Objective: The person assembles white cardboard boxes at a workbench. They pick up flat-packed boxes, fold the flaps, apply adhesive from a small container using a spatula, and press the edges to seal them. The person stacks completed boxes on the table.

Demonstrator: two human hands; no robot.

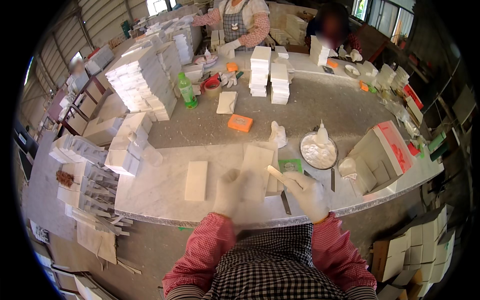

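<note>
Both my hands wear white gloves. My left hand [228, 192] is closed at the left edge of a thin white tile [256, 172], which is slightly smeared by motion; its fingers are partly hidden. In my right hand [306, 194] is a flat pale wooden stick [275, 173], pinched near one end, its rounded tip reaching over the tile. Another white tile [196, 181] lies flat to the left. Beyond the right hand are a green packet [291, 165] and a bowl of white powder [318, 154] with a white squeeze bottle [322, 133] in it.
Metal blades [285, 203] lie near my right hand. An open carton [367, 170] stands at right. Tall tile stacks [142, 82] rise at left, near a green bottle [187, 91]. An orange block [240, 123] lies ahead. A co-worker in an apron [236, 25] stands across the table.
</note>
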